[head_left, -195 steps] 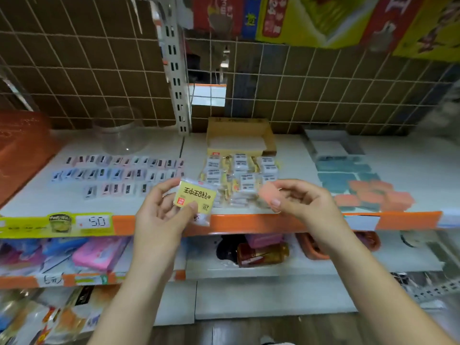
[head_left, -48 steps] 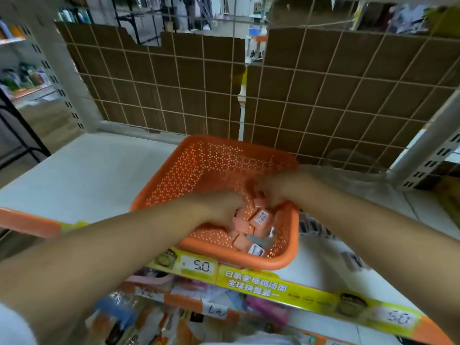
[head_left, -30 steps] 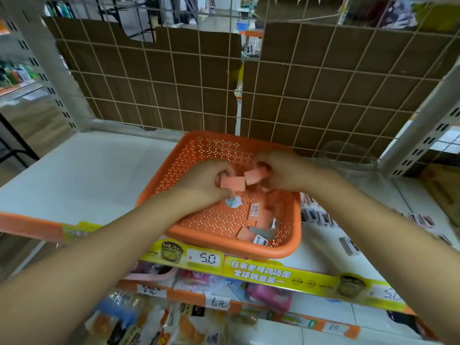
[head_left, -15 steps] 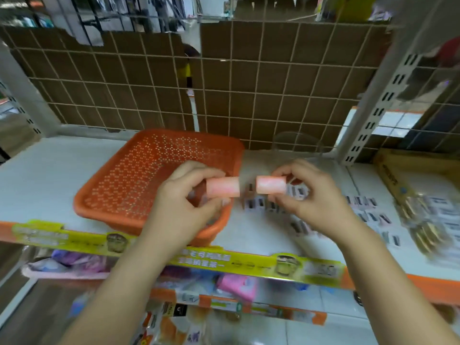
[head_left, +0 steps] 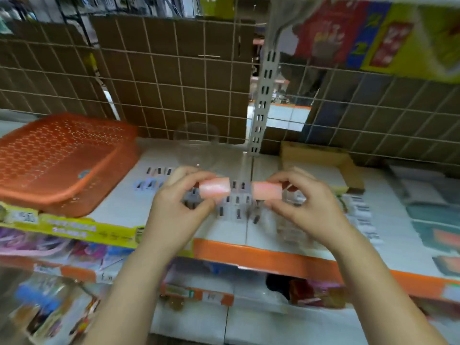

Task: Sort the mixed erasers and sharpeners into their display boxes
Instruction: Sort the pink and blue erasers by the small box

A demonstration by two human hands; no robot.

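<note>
One pink eraser (head_left: 214, 187) is pinched in the left hand (head_left: 179, 215), another (head_left: 266, 191) in the right hand (head_left: 312, 212); both are best carried level to the pink pile, clear of the sharpeners (head_left: 236, 207).

even indoor light, motion blur, edges warped

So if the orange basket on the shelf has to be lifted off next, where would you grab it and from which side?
Probably by the rolled rim along the near edge of the orange basket, coming from the front. That edge overhangs the shelf lip and tilts toward the camera, so fingers can hook under it. The perforated walls look thin, and the back sits against the wire grid.
</note>
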